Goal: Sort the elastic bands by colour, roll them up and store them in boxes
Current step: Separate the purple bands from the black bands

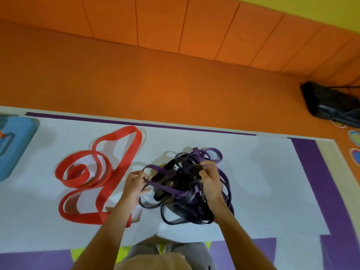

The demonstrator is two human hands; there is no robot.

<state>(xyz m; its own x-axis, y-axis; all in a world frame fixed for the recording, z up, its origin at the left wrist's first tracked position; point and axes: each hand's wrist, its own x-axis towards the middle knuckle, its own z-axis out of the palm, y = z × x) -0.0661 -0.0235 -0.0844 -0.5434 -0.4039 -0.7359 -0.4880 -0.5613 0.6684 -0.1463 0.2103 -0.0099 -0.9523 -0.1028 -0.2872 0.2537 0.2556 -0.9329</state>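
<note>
On white mat: red band lies apart, left. Black-purple tangle centre, unsorted. Left hand fingers pinch purple strand, right hand fingers clamped on tangle. Nothing rolled or boxed yet.

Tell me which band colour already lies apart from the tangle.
The red band, looped alone at left; the purple and black ones sit tangled in one pile.

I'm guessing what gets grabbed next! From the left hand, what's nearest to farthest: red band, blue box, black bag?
1. Red band, just left of the left hand.
2. Blue box, at the far left edge.
3. Black bag, far right by the wall.
</note>
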